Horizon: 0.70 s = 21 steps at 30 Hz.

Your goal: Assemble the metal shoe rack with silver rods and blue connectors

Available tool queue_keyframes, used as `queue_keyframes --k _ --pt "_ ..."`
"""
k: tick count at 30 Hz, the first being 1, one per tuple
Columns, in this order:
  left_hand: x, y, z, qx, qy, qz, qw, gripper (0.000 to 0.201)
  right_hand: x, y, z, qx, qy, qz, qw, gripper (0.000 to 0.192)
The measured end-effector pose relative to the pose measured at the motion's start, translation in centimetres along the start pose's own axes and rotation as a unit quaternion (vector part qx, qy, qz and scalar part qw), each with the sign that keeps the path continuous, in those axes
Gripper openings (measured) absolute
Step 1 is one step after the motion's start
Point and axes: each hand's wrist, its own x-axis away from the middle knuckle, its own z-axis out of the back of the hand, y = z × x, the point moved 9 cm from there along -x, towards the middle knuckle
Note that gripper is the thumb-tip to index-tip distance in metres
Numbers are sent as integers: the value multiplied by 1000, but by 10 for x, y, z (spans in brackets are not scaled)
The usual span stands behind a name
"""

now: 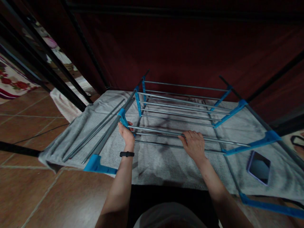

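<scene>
A partly assembled rack of thin metal rods and blue plastic brackets lies on a grey cloth. My left hand (127, 134), with a dark band on its wrist, is closed around the blue bracket (123, 117) at the left end of the near rods. My right hand (193, 144) wraps over a metal rod (159, 130) of that near row, right of its middle. On the right side, another blue bracket (251, 144) sits at the far end of these rods. The fingertips of my right hand are partly hidden behind the rod.
Loose grey tubes (95, 131) lie on the grey cloth (161, 164) at left. A phone (259, 167) rests at right. An empty blue bracket (273, 206) juts past the near right edge. Dark metal posts and a dark red panel (180, 50) stand behind; tiled floor (71, 196) lies left.
</scene>
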Motion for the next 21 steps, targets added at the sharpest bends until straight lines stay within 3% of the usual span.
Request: queue_keyframes --k 12,21 --pt "-4 -6 0 12 4 7 1000 58 -5 1 -2 4 -46 18 999 30" --pt "-1 0 -1 3 2 3 1000 55 -7 2 -3 0 -70 16 997 36"
